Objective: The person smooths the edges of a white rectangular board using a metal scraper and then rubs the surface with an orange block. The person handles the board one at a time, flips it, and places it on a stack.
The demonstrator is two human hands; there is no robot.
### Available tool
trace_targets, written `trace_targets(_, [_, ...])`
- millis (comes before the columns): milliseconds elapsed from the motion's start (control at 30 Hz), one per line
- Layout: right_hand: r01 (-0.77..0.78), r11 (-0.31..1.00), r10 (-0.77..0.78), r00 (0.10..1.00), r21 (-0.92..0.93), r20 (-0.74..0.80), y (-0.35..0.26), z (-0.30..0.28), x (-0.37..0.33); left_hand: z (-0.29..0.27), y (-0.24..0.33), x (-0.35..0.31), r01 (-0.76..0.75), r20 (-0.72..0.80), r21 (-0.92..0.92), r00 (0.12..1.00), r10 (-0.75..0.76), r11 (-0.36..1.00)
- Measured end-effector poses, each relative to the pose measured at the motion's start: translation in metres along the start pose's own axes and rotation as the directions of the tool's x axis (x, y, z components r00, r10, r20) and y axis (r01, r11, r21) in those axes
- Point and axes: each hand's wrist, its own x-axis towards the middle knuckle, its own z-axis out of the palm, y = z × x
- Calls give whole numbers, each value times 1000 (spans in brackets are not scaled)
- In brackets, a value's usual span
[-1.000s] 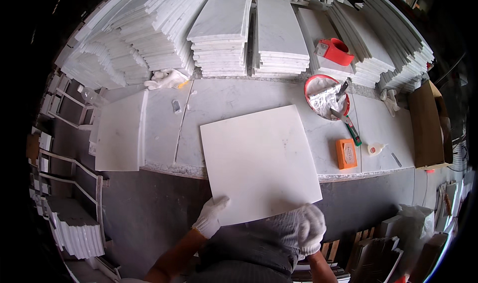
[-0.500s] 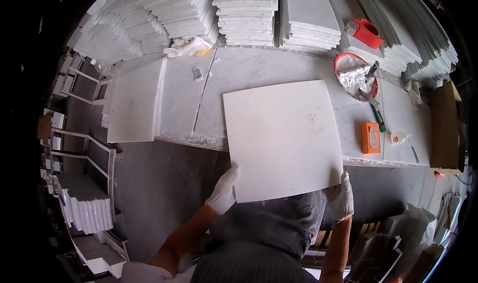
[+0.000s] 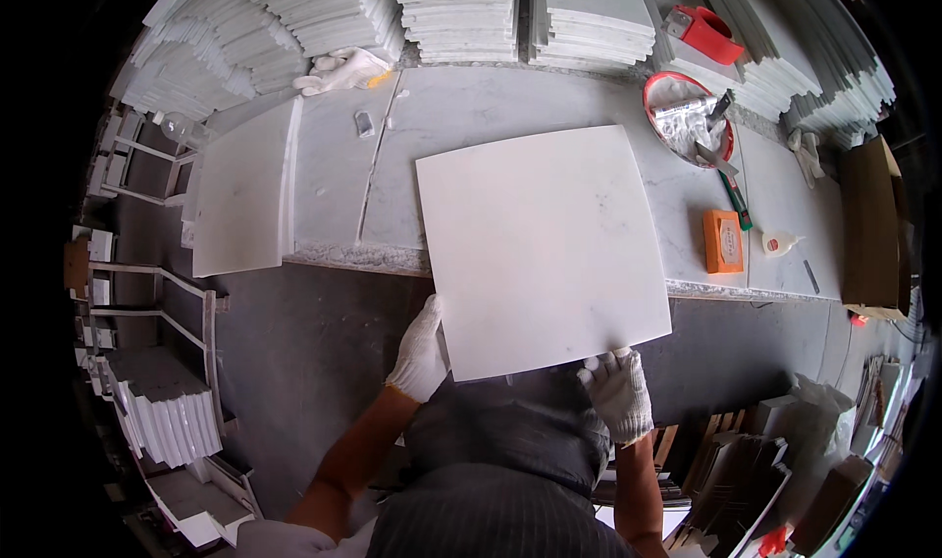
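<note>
A square, pale white stone tile (image 3: 545, 249) lies partly over the front edge of the workbench, its near side jutting out toward my body. My left hand (image 3: 420, 352), in a white knit glove, grips the tile's left edge close to its near-left corner; its fingers are partly hidden by the tile. My right hand (image 3: 620, 396), gloved the same way, is at the near edge, left of the near-right corner. Its palm faces up and its fingers are loosely bent and apart, the tips at the edge and not closed around it.
Stacked stone slabs (image 3: 456, 18) line the back of the bench (image 3: 334, 190). On the right are a red-rimmed bowl (image 3: 650, 102) with tools, a green-handled scraper (image 3: 738, 205), an orange box (image 3: 724, 242), a small bottle (image 3: 778, 243) and a cardboard box (image 3: 871, 229). More tiles (image 3: 245, 190) lie left.
My right hand has let go of the tile's near-right corner and moved left along the near edge, turning palm up. My left hand stays on the left edge. The whole view has shifted slightly.
</note>
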Motion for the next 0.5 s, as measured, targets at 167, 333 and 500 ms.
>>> trace_targets(167, [-25, 987, 27, 1000, -159, 10, -4, -17, -1, 5, 4, -7, 48, 112, -26, 993, -45, 998])
trace_targets(333, [-46, 973, 63, 996, -225, 68, -10, -26, -7, -5, 0, -4, 41, 124, -5, 991, -40, 999])
trace_targets(500, [88, 974, -79, 996, -210, 48, -11, -19, -3, -1, -1, -5, 45, 95, -13, 995, -44, 999])
